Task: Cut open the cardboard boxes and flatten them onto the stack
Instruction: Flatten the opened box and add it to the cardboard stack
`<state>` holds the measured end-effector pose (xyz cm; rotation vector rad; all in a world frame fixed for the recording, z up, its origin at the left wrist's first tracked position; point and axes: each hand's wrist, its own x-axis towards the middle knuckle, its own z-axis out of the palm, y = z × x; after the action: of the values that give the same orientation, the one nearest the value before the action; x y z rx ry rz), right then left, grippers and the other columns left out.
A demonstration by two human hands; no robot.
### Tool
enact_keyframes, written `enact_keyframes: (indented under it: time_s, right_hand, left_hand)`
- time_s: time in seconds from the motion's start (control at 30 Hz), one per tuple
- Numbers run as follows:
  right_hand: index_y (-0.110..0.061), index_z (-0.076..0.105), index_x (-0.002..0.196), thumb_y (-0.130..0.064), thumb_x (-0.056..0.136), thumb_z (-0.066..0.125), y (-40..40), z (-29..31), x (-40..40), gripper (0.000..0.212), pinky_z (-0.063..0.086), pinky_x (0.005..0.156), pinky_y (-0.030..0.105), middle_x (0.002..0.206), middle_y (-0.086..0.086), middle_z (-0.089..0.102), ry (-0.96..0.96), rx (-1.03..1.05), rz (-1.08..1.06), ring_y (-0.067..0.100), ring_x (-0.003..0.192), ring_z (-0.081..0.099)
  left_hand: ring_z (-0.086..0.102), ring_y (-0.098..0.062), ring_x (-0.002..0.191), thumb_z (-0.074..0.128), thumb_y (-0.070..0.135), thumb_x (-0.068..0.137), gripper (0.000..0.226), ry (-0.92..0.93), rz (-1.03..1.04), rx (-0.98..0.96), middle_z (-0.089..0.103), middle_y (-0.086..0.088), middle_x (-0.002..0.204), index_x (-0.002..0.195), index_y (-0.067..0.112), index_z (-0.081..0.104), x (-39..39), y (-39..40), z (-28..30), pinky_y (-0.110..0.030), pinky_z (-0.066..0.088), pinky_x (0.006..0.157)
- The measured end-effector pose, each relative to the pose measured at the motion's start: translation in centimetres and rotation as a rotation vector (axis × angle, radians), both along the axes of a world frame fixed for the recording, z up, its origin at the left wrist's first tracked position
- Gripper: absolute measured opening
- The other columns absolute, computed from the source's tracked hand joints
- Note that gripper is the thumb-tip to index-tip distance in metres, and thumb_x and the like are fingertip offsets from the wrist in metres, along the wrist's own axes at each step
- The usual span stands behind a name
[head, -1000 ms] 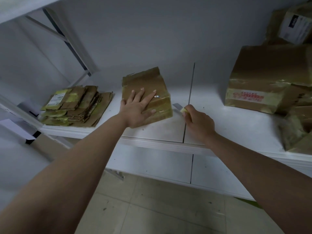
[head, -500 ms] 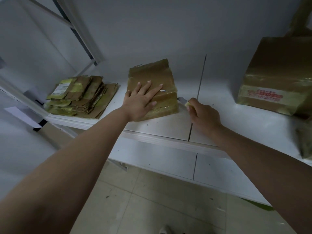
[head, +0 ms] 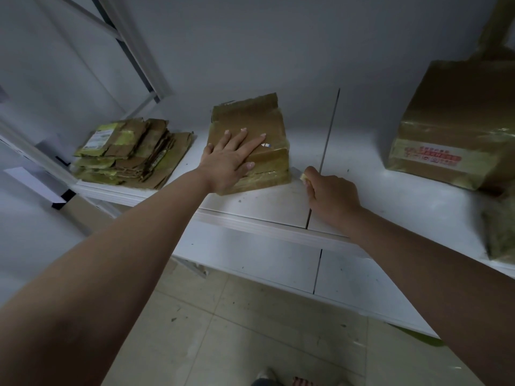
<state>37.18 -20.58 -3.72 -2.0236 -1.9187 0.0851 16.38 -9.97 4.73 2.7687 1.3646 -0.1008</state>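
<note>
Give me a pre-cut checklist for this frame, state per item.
1. Small box pinned: left hand lies flat on top. Ok.
2. Knife gripped: right hand curls round the yellow handle. Ok.
3. Blade at the box's right lower edge: tip reaches it. Ok.
4. Blade in the tape seam: cannot tell.
5. Left hand's fingers off the cutting line: thumb sits near the front edge, apart from the blade. Ok.
6. Flattened stack ready on the shelf, left of the box. Ok.

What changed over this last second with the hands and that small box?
The right hand, gripping a yellow-handled cutter, brought its blade up to the small taped brown cardboard box's right side. The left hand stayed pressed flat on it; the flattened cardboard stack is unchanged.
</note>
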Motion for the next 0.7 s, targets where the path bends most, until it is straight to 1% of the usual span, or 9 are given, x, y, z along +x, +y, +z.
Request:
enact_keyframes:
  time_s: [0.07,0.2,0.3,0.4,0.5,0.6,0.7]
  right_hand:
    - [-0.014,0.043,0.112,-0.025,0.1,0.033,0.0,0.1,-0.1,0.019,0.033,0.056,0.029,0.063,-0.002,0.041,-0.025,-0.015,0.013,0.025,0.06,0.047]
    - [-0.014,0.042,0.112,-0.024,0.1,0.033,-0.2,0.4,-0.3,0.018,0.034,0.057,0.031,0.069,0.002,0.047,-0.053,-0.043,0.016,0.026,0.061,0.047]
    - [-0.014,0.041,0.114,-0.022,0.099,0.033,-0.6,0.8,-0.5,0.018,0.036,0.059,0.031,0.073,0.004,0.05,-0.034,-0.079,-0.002,0.027,0.065,0.048]
    - [-0.014,0.042,0.117,-0.019,0.097,0.036,-1.0,1.0,-0.6,0.021,0.036,0.061,0.03,0.088,0.009,0.062,-0.061,-0.117,0.003,0.03,0.075,0.057]
    - [-0.015,0.043,0.118,-0.019,0.097,0.036,-1.2,0.8,-0.6,0.022,0.036,0.062,0.03,0.095,0.01,0.064,-0.07,-0.135,-0.002,0.031,0.082,0.06]
    - [-0.015,0.043,0.117,-0.026,0.101,0.031,-1.4,0.7,-0.4,0.023,0.037,0.062,0.031,0.094,0.01,0.066,-0.008,-0.08,-0.054,0.032,0.077,0.059]
    - [-0.014,0.042,0.116,-0.03,0.103,0.027,-1.6,0.5,-0.4,0.026,0.035,0.059,0.031,0.086,0.008,0.064,0.0,-0.027,-0.083,0.026,0.064,0.049]
  left_hand:
    - [-0.008,-0.03,0.148,0.031,0.038,0.103,0.057,0.002,-0.003,-0.002,-0.003,0.001,0.163,0.149,0.048,0.0,0.1,-0.1,0.0,-0.057,0.005,0.115]
    - [-0.009,-0.03,0.148,0.031,0.038,0.103,0.057,0.016,-0.003,-0.009,-0.005,0.001,0.163,0.149,0.047,-0.001,0.1,-0.1,0.2,-0.056,0.005,0.115]
    - [-0.01,-0.031,0.148,0.031,0.038,0.103,0.057,0.024,-0.003,-0.012,-0.005,0.0,0.162,0.149,0.046,-0.002,0.1,-0.2,0.3,-0.056,0.005,0.115]
    - [-0.01,-0.031,0.148,0.033,0.036,0.103,0.059,0.023,0.002,-0.024,-0.006,0.0,0.162,0.15,0.046,-0.003,0.0,-0.3,0.5,-0.056,0.005,0.115]
    - [-0.011,-0.032,0.147,0.039,0.03,0.103,0.066,0.033,-0.004,-0.059,-0.009,0.0,0.162,0.15,0.045,-0.004,-0.1,-0.2,0.8,-0.057,0.004,0.115]
    - [-0.011,-0.031,0.147,0.045,0.022,0.101,0.074,0.031,-0.011,-0.119,-0.01,-0.001,0.162,0.151,0.039,-0.007,-0.4,0.1,1.7,-0.056,0.004,0.117]
    - [-0.01,-0.03,0.148,0.047,0.02,0.1,0.075,0.042,-0.042,-0.144,-0.011,-0.003,0.162,0.153,0.032,-0.006,-1.0,0.7,1.9,-0.048,0.003,0.119]
